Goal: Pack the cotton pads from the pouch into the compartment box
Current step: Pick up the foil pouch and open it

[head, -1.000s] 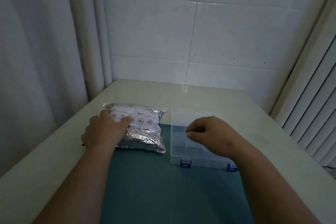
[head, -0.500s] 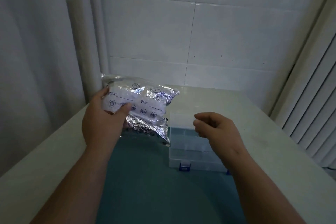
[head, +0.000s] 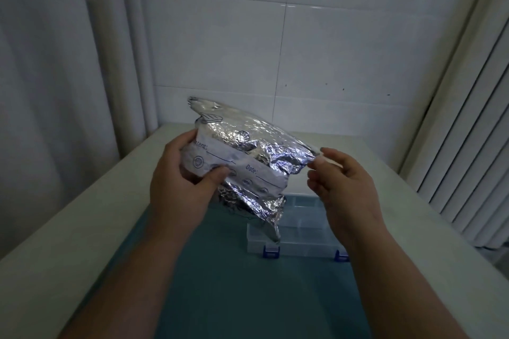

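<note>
A crinkled silver foil pouch (head: 248,154) with a white label strip is held up in the air above the table. My left hand (head: 181,184) grips its left side, thumb across the label. My right hand (head: 341,187) pinches the pouch's right corner between thumb and fingertips. The clear plastic compartment box (head: 303,239) with blue clasps lies on the teal mat below, its lid down, partly hidden by the pouch. No cotton pads are visible.
A teal mat (head: 234,283) covers the near middle of the white table (head: 82,228). A tiled wall stands behind, a curtain hangs at the left, and vertical blinds (head: 468,146) are at the right.
My left hand has lifted the pouch from the mat up into the air. My right hand rose from over the box and took the pouch's right corner.
</note>
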### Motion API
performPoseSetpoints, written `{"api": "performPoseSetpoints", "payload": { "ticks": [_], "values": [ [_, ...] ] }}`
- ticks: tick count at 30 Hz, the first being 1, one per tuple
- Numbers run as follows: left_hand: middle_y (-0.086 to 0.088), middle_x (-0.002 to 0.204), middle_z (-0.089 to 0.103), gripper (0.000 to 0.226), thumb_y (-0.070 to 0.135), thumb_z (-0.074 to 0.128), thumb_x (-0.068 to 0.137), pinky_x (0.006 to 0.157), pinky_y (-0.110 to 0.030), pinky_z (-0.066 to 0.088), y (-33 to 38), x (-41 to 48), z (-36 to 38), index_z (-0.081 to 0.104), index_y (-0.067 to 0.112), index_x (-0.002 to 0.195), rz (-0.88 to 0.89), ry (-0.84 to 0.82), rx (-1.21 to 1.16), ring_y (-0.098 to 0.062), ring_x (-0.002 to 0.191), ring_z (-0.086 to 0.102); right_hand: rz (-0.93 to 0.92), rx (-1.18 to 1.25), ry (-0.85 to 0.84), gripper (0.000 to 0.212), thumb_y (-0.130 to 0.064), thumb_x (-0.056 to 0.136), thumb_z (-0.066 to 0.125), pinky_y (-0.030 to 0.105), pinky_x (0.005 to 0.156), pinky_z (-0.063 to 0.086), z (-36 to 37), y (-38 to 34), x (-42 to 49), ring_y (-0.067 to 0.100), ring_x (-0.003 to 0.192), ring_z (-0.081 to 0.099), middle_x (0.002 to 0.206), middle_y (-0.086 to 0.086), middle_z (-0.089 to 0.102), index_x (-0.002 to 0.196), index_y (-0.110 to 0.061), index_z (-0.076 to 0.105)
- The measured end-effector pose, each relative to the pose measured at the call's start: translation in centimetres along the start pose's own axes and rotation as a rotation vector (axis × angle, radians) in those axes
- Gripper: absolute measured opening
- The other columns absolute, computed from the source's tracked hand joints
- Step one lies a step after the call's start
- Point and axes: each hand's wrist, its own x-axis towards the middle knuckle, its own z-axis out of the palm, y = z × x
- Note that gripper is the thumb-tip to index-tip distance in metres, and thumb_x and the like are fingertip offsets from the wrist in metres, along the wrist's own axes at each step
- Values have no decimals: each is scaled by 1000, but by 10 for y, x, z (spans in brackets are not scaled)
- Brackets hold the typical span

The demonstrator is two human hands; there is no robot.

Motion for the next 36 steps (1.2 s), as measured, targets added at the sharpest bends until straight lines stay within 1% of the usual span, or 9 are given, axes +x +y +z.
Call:
{"api": "performPoseSetpoints", "payload": {
  "ticks": [2, 5, 10, 16, 20, 23, 27, 32, 36],
  "values": [
    [28, 114, 56, 68, 38, 83, 65, 76, -6, 45, 2, -1, 3, 47, 45, 121, 27, -16, -18, 7, 101, 60, 34, 73, -6, 19, -11, 90, 65, 25, 69, 56, 0, -1, 1, 15, 72, 65, 79, 4, 70, 109, -13, 65],
    [25, 113, 56, 67, 22, 85, 68, 72, -2, 44, 2, -2, 8, 47, 37, 120, 42, -31, -51, 13, 95, 60, 43, 85, -27, 9, -8, 91, 63, 24, 68, 56, 0, 0, 2, 14, 71, 64, 75, 4, 69, 97, -11, 70],
    [19, 111, 61, 68, 23, 87, 66, 72, -14, 51, -4, -1, 9, 46, 43, 117, 39, -39, -43, 4, 93, 64, -35, 85, 12, 9, -5, 89, 65, 24, 71, 56, 1, 0, 2, 14, 72, 67, 75, 2, 72, 95, -9, 71],
    [31, 114, 50, 82, 23, 89, 63, 80, -3, 40, -3, -2, 10, 40, 55, 120, 63, -55, 43, 16, 105, 51, -217, 127, 130, 16, 3, 87, 64, 25, 74, 56, 4, -6, 0, 17, 77, 69, 81, 7, 73, 94, -9, 73],
    [18, 124, 51, 79, 12, 84, 69, 97, -23, 39, -13, -1, 11, 43, 29, 134, 85, -51, 120, -8, 119, 50, -210, 98, 111, 15, 2, 86, 66, 25, 75, 57, 5, -8, -3, 19, 79, 71, 80, 8, 73, 94, -8, 73],
    [4, 126, 45, 72, 10, 64, 64, 101, -34, 37, -7, -3, 10, 44, 13, 133, 84, 22, 130, -17, 119, 44, -207, -33, 68, 15, 0, 87, 66, 23, 73, 57, 6, -5, -6, 16, 74, 71, 80, 9, 73, 95, -10, 73],
    [-1, 117, 51, 53, 7, 59, 65, 99, -41, 40, 16, -2, 10, 54, 4, 118, 339, 121, 237, -28, 113, 51, -245, -113, 42, 11, -2, 87, 67, 18, 65, 54, 9, -6, -11, 10, 65, 67, 75, 5, 71, 95, -9, 71],
    [-2, 114, 64, 37, 15, 60, 80, 95, -32, 35, 47, -1, 24, 63, 11, 116, 492, -34, 345, -16, 110, 53, -261, -136, 20, 9, -6, 84, 70, 20, 65, 55, 10, -8, -14, 11, 64, 68, 73, 0, 73, 87, -14, 72],
    [5, 110, 69, 30, 25, 59, 90, 91, -35, 39, 63, 0, 41, 68, 18, 118, 539, -179, 375, -15, 104, 59, -288, -174, 7, 15, -7, 87, 68, 18, 66, 55, 9, -9, -15, 9, 66, 69, 76, -2, 74, 88, -20, 74]
  ]
}}
